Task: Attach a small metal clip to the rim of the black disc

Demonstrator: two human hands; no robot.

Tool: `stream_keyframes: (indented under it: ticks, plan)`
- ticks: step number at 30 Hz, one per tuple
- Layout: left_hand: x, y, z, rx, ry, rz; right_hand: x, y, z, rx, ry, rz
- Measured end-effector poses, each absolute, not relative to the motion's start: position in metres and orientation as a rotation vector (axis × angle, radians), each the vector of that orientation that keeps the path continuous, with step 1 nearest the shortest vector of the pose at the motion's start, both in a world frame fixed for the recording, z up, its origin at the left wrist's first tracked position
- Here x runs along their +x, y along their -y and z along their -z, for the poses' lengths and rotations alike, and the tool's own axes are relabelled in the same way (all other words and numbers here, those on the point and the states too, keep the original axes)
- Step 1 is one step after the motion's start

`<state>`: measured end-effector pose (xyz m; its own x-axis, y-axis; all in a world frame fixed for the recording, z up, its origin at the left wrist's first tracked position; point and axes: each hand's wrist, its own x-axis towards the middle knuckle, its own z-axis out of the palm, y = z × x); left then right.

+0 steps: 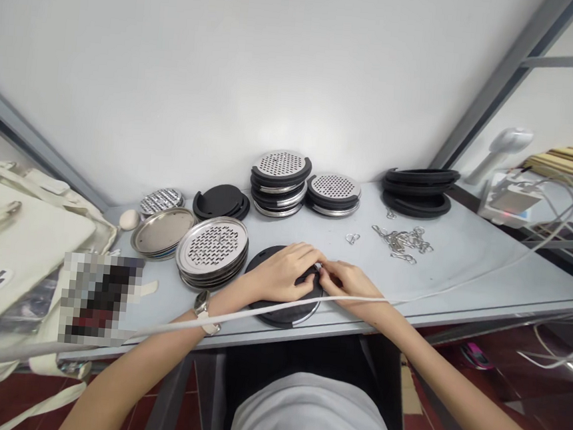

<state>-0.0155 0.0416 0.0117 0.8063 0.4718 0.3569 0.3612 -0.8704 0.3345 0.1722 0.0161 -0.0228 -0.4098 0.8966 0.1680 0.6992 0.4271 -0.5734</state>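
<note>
A round black disc (278, 312) lies at the table's front edge, with a strip of shiny metal along its near rim. My left hand (286, 268) rests over it, its fingers and thumb closed at the disc's right edge. Against that same edge, my right hand (348, 284) pinches with thumb and fingers. A tiny silvery metal piece (318, 266) shows between the two hands; its shape is mostly hidden by the fingertips. Right of the hands lies a heap of small metal wire clips (404, 242), with a single one (352, 238) apart from it.
Perforated metal grater discs (213, 245) are stacked left of the hands, near plain metal discs (165, 231). Behind stand black-rimmed grater stacks (283, 164) and black rings (415, 203). A white cable (258, 309) crosses before my arms. A cream bag (18, 238) sits far left.
</note>
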Motion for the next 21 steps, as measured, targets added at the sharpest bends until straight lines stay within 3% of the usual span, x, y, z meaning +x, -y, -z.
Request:
stream_keyframes:
  ticks: [21]
  plan:
    - [-0.0153,-0.0419,-0.0116,2.723,-0.66,-0.657,0.1712,-0.0152,0.0227,-1.377,2.202,-0.606]
